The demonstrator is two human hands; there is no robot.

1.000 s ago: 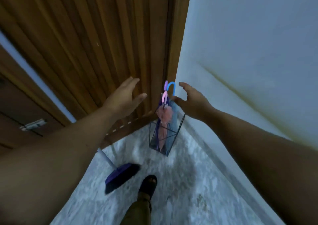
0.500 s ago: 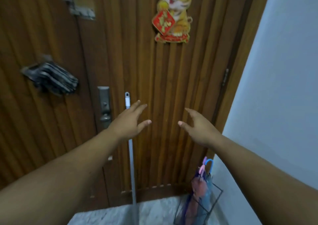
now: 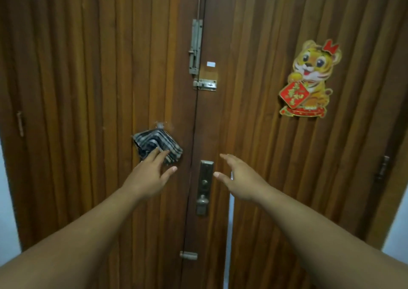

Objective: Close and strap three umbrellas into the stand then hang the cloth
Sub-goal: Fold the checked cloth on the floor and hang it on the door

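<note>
A dark checked cloth (image 3: 154, 142) hangs folded from a small hook (image 3: 159, 125) on the left leaf of a wooden double door. My left hand (image 3: 150, 174) reaches up just below the cloth, fingers straight, their tips overlapping its lower edge. My right hand (image 3: 237, 178) is raised in front of the right door leaf, fingers spread and holding nothing. The umbrellas and their stand are out of view.
A metal lock plate with a knob (image 3: 204, 187) sits between my hands. Slide bolts (image 3: 195, 48) are fixed higher on the door seam. A tiger sticker (image 3: 309, 81) decorates the right leaf. A pale broom handle (image 3: 229, 233) shows behind my right wrist.
The view has swung up from the floor and umbrella stand to the door, then left. Both hands rose with it, and my left hand now reaches the hanging cloth.
</note>
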